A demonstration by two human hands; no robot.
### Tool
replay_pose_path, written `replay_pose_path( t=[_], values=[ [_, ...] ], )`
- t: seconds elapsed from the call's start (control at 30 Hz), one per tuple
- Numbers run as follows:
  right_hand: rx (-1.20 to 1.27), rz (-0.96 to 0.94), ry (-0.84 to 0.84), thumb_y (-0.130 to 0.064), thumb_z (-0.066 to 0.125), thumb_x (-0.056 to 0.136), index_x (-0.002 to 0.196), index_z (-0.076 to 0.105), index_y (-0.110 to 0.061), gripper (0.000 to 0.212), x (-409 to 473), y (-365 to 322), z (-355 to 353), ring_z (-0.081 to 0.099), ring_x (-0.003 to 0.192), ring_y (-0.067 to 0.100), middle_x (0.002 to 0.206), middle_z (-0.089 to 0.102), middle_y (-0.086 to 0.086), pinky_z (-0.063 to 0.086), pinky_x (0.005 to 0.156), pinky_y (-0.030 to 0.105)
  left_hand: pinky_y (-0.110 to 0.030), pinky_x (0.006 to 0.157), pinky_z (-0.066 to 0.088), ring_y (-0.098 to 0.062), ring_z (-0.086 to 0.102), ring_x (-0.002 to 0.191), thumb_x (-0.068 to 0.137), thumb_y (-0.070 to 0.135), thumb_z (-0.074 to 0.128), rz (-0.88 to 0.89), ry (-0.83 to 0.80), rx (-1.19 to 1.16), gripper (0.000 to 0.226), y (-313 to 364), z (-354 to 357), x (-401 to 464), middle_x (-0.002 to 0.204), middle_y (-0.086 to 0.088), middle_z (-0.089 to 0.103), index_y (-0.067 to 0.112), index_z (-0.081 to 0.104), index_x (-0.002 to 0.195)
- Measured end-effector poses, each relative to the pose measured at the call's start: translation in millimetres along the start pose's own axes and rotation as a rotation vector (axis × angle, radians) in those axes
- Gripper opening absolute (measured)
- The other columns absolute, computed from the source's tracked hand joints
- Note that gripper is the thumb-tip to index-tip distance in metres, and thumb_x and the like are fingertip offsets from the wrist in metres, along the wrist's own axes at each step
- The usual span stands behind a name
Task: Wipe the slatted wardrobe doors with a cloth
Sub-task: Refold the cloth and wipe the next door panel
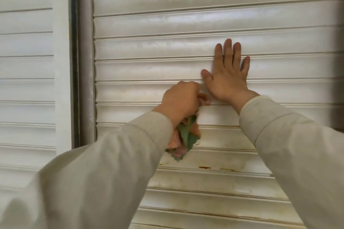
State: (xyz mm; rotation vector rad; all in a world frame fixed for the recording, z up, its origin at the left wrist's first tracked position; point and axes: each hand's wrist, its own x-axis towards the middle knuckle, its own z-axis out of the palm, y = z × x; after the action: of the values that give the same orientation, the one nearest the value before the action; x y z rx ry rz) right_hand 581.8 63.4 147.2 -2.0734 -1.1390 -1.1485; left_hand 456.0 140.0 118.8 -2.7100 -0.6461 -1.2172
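1. The cloth (183, 135), patterned in orange and green, is bunched in the left hand (181, 99) and pressed against the right-hand slatted door (167, 24). It sits around mid-height of what shows, nearer the door's left edge than its right. A loose tail hangs down over the slat below.
2. The left hand's fingers are curled round the bunched cloth and turned away, so the fingertips cannot be seen.
3. The right hand (228, 78) lies flat on the slats just right of the left hand. Its fingers (228, 50) are straight and slightly spread and hold nothing, and its thumb reaches toward the left hand.
4. The step in hand looks like wiping along one slat. It would go best with the cloth worked into the groove where two slats overlap and drawn along their length, not across them.
5. The flat right hand probably steadies the door, and even pressure there should stop it swinging.
6. The lower slats carry brownish stains (205, 167) and yellowing, so they likely need firmer, repeated passes.
7. A second slatted door (28, 61) stands to the left, beyond a dark vertical gap (75, 61).
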Motion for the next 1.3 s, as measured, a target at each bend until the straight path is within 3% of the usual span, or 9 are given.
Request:
replay_pose_path(
  t=[0.1,0.27,0.37,0.5,0.77,0.9,1.1,1.2,1.3],
  values=[
    [0.057,-0.017,-0.032,-0.049,0.029,0.1,0.157,-0.013,-0.021,0.076,0,2,-8,-0.028,0.147,0.025,0.161,-0.029,0.003,-0.015,0.116,0.05,-0.031,0.068,0.042,-0.025,0.064,0.095,0.086,0.046,0.065,-0.043,0.028,0.036,0.028,27,7,6,0.1,0.0,0.067,0.025,0.066,0.105],
    [0.001,-0.041,0.062,-0.049,0.034,0.1,0.158,0.006,-0.026,0.068,-20,31,-24,-0.006,0.152,0.023,0.166,-0.007,0.002,0.003,0.118,0.053,-0.032,0.071,0.041,-0.025,0.058,0.091,0.076,0.067,0.069,-0.234,-0.025,0.077,0.049,-3,-14,-10,0.092,0.0,0.059,0.023,0.052,0.087],
    [0.0,0.102,0.059,-0.065,0.032,0.096,0.158,0.001,-0.029,0.078,-39,51,-21,-0.012,0.151,0.027,0.165,-0.01,0.002,-0.003,0.116,0.059,-0.033,0.072,0.04,-0.027,0.058,0.091,0.076,0.065,0.071,-0.383,-0.042,0.046,0.05,-38,-26,-21,0.101,-0.003,0.065,0.021,0.054,0.092],
    [0.01,0.054,-0.035,-0.064,0.033,0.095,0.157,-0.007,-0.029,0.082,-39,59,-22,-0.022,0.149,0.029,0.163,-0.021,0.001,-0.006,0.116,0.06,-0.033,0.069,0.042,-0.028,0.06,0.087,0.066,0.071,0.075,-0.46,-0.047,0.039,0.06,-59,-38,-24,0.092,-0.002,0.065,0.017,0.06,0.089],
    [0.045,0.01,-0.137,-0.05,0.036,0.098,0.155,-0.011,-0.036,0.075,-29,58,-26,-0.027,0.146,0.032,0.161,-0.028,-0.002,-0.007,0.116,0.059,-0.031,0.067,0.042,-0.024,0.056,0.079,0.067,0.069,0.077,-0.396,-0.072,0.08,0.055,-32,-31,-11,0.087,0.0,0.062,0.019,0.057,0.081],
    [0.064,-0.048,-0.194,-0.046,0.036,0.101,0.154,-0.005,-0.044,0.067,-28,62,-36,-0.026,0.146,0.032,0.162,-0.025,-0.007,-0.006,0.116,0.057,-0.029,0.07,0.042,-0.027,0.064,0.093,0.059,0.077,0.075,-0.277,-0.031,0.054,0.064,25,-10,0,0.093,-0.003,0.066,0.022,0.058,0.086],
    [0.107,-0.1,-0.249,-0.04,0.035,0.103,0.155,0.004,-0.047,0.061,-30,75,-52,-0.022,0.148,0.024,0.162,-0.022,-0.013,-0.004,0.116,0.052,-0.031,0.075,0.043,-0.026,0.064,0.108,0.083,0.047,0.069,-0.114,0.04,0.026,0.036,100,28,18,0.111,-0.002,0.068,0.025,0.066,0.112],
    [0.065,-0.146,-0.184,-0.039,0.037,0.102,0.157,0.009,-0.039,0.061,-34,85,-58,-0.011,0.15,0.023,0.164,-0.013,-0.012,0.009,0.115,0.054,-0.031,0.073,0.042,-0.026,0.063,0.105,0.082,0.057,0.069,-0.119,0.014,0.045,0.04,102,27,15,0.108,-0.002,0.067,0.023,0.065,0.104],
    [0.02,-0.112,-0.031,-0.046,0.043,0.099,0.157,0.013,-0.03,0.067,-34,101,-56,0.003,0.148,0.028,0.165,-0.003,-0.001,0.017,0.113,0.053,-0.031,0.07,0.04,-0.026,0.062,0.096,0.072,0.075,0.068,-0.221,-0.021,0.046,0.055,75,15,6,0.092,0.001,0.063,0.023,0.055,0.084]
  ],
)
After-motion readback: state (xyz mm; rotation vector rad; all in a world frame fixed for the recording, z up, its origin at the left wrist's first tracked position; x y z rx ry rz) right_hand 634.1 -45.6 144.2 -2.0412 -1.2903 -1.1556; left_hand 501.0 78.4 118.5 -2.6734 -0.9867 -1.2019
